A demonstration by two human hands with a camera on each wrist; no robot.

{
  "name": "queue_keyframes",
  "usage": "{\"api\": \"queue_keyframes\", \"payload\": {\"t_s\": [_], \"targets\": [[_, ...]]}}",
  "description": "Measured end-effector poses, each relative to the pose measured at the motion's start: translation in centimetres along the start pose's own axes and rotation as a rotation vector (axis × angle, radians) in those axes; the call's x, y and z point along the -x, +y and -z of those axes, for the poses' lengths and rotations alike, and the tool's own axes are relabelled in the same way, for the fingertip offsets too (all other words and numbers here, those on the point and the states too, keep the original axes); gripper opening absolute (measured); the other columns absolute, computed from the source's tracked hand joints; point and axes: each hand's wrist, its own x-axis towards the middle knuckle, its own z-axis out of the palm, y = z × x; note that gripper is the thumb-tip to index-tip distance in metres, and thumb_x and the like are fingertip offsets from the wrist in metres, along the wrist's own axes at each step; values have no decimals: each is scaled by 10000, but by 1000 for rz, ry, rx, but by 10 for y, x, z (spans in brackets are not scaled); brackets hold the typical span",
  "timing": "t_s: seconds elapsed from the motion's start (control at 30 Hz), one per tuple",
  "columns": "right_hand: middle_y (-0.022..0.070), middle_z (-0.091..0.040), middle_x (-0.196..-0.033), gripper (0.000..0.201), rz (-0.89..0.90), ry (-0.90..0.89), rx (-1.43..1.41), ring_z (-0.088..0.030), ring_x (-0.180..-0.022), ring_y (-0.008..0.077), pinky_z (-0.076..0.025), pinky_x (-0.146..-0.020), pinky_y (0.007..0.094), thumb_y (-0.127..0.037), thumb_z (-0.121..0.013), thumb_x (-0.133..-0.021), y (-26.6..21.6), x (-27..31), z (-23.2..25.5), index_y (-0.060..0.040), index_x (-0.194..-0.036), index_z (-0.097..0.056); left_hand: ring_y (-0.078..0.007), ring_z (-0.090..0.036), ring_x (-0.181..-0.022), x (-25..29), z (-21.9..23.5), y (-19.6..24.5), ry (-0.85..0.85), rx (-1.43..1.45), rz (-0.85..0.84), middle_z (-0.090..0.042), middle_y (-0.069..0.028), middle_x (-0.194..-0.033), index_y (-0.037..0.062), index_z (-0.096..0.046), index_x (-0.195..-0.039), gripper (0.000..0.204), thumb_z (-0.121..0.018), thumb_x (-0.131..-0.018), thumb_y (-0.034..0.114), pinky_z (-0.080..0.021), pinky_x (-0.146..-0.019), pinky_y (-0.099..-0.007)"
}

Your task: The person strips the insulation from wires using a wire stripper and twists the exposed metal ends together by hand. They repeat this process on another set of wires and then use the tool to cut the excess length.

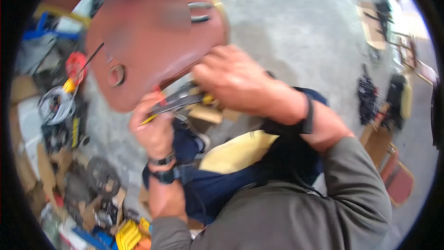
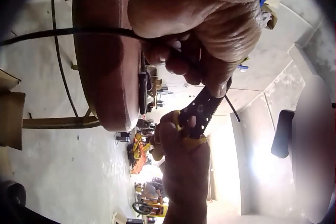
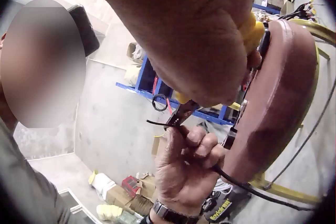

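A black cable [image 2: 100,31] runs into my left hand [image 1: 155,127], which grips it between curled fingers and thumb. Its thin end [image 3: 154,122] sticks out past the thumb tip in the right wrist view. My right hand [image 1: 236,81] holds a wire stripper [image 2: 203,109] by its yellow handles [image 3: 253,34]. The stripper's dark, perforated metal head lies right at the left thumb and fingertips, across the cable near its end. Both hands are above the near edge of a red-brown padded seat [image 1: 203,48]; the head view is blurred there.
On the seat lie a roll of tape [image 1: 116,75] and a metal-handled tool [image 1: 200,18]. Boxes, coiled cable [image 1: 56,105] and yellow items [image 1: 128,235] crowd the floor at left. A bag marked with lettering [image 3: 223,211] sits beyond the left hand. Chairs [image 1: 397,183] stand at right.
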Motion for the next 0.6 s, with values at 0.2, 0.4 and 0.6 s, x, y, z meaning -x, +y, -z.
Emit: {"api": "queue_keyframes", "payload": {"t_s": [0.2,0.4,0.6], "targets": [[113,-602,-808,151,-69,19,-34,-596,-780,288,-457,-719,400,-113,-618,-758,-7,3,-20,-41,-849,-521,-123,-602,-784,4,-13,-7,182,-93,0,-682,-74,-944,-44,-648,-1117,173,-640,-981,63,-460,-712,-251],[133,-620,-816,177,-82,26,-142,-597,-797,309,-441,-731,414,-99,-633,-740,-14,-7,-34,-28,-868,-534,-104,-546,-699,-2,-27,9,245,-207,14,-649,-47,-842,-25,-638,-1068,200,-591,-1022,164,-412,-612,-236],[161,-608,-927,285,-87,54,-236,-586,-942,348,-439,-815,442,-93,-644,-759,-19,-20,-42,5,-1010,-549,-107,-535,-640,-5,-39,13,335,8,-6,-632,-46,-796,23,-603,-1020,179,-583,-1033,201,-421,-564,-251]]}}
